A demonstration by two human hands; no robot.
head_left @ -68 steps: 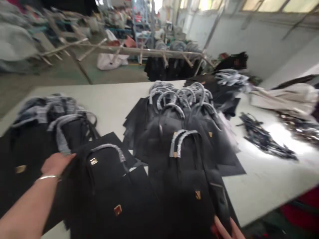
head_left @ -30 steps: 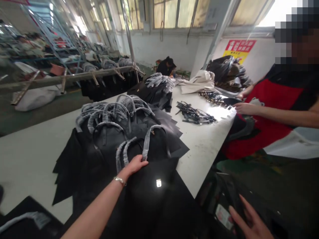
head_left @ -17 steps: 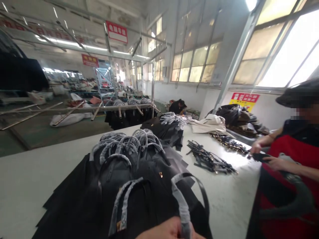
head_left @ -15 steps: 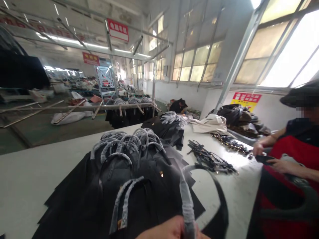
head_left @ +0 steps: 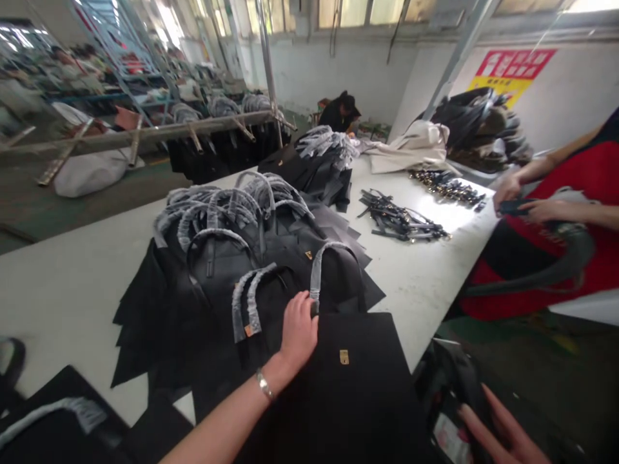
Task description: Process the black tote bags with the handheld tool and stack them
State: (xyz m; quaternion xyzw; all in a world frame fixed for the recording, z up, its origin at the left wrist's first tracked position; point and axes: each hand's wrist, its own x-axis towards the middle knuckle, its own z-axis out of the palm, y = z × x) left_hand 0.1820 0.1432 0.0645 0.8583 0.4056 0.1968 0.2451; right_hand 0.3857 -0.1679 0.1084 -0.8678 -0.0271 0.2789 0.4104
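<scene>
My left hand (head_left: 300, 328), with a metal band at its wrist, has its fingers curled round the lower end of a wrapped bag handle (head_left: 316, 274). That handle rises by the top edge of a black bag panel (head_left: 370, 399), which bears a gold lock plate (head_left: 343, 357). At the lower right, my right hand (head_left: 503, 428) is partly cut off, its fingers closed on a blurred dark thing (head_left: 452, 393) with a pale patch; its kind is unclear. Beyond my left hand lies a fanned pile of black panels (head_left: 159, 290) with plastic-wrapped handles (head_left: 207, 209).
Black straps with metal fittings (head_left: 403, 217) lie on the white table (head_left: 411, 277), near small hardware pieces (head_left: 449, 187) and pale cloth (head_left: 416, 148). At the right stands a co-worker in a red apron (head_left: 536, 264), hands on a dark piece. Another panel (head_left: 58, 419) is at the lower left.
The view has tilted down. A black panel with a gold plate now lies in front of me, my left hand at its handle. My right hand has come into view at the lower right.
</scene>
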